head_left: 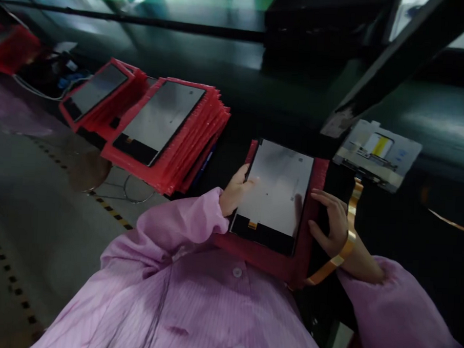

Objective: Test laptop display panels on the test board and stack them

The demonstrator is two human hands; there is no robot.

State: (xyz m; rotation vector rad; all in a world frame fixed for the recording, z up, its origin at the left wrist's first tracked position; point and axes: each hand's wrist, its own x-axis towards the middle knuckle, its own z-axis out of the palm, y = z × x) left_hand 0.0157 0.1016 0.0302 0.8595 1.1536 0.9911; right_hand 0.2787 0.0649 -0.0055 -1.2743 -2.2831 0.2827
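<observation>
A flat display panel [279, 189], silver-grey with a black lower band and a small copper-coloured tab, lies over a red bubble-wrap sheet [318, 178] in front of my body. My left hand [236, 190] grips the panel's left edge, thumb on its face and the other fingers mostly hidden. At the right side, my right hand [333, 224] has its fingers apart and slightly bent, the tips at the red sheet's edge. A copper-coloured flex ribbon [352, 210] passes across my right wrist and runs up to a test board [379, 152].
Left of me stands a stack of red bubble-wrap sheets [178, 166] with a display panel [163, 119] on top. Another panel [97, 91] lies on red sheets beyond it. A dark slanted post [386, 68] rises behind the board. Cables [43, 91] lie far left.
</observation>
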